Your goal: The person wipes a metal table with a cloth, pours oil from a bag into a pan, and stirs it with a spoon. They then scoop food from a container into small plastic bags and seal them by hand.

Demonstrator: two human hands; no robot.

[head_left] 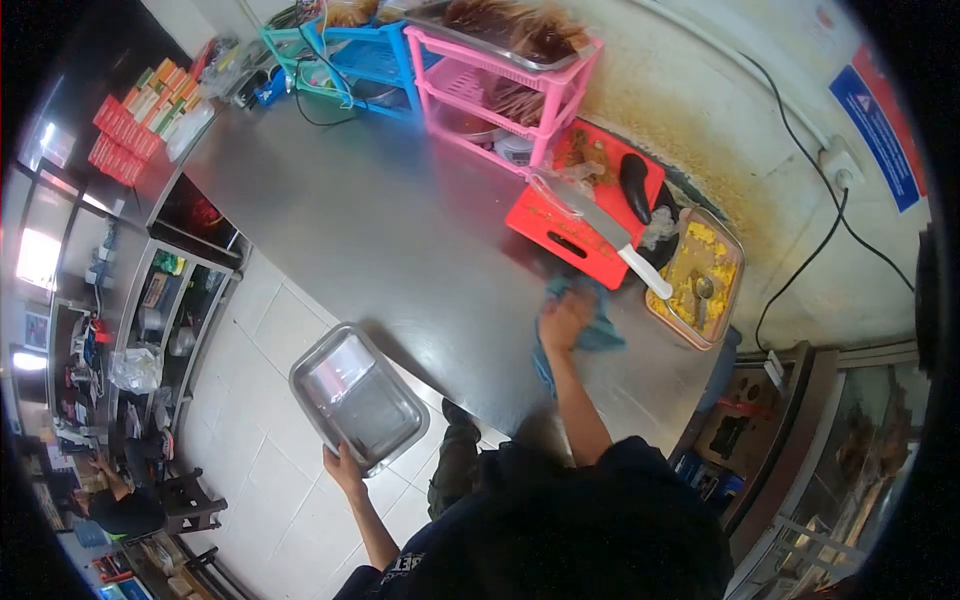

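Counter [330,230]: we stand at its near side, clock set with twelve straight ahead; its long edge runs from just beside our body out toward ten.
Room: steel surface stretches from the cloth [600,332] toward eleven, as far as the pink rack [492,78] and blue rack [385,62]; tiled floor [265,400] opens at nine.
Right hand [565,318]: it lies on the blue cloth, on the steel; blur hides the fingers, so we cannot tell if they grip or spread.
Left hand [345,468]: we have its fingers closed on the near rim of the metal tray [385,415].
Metal tray: at ten from us, off twelve from the left hand, over the floor and overlapping the counter edge in view; we cannot tell if they touch.
Red board [545,228]: just beyond the cloth, with a knife [597,222] across it.
Food tray [683,328]: at two from the right hand, near the wall.
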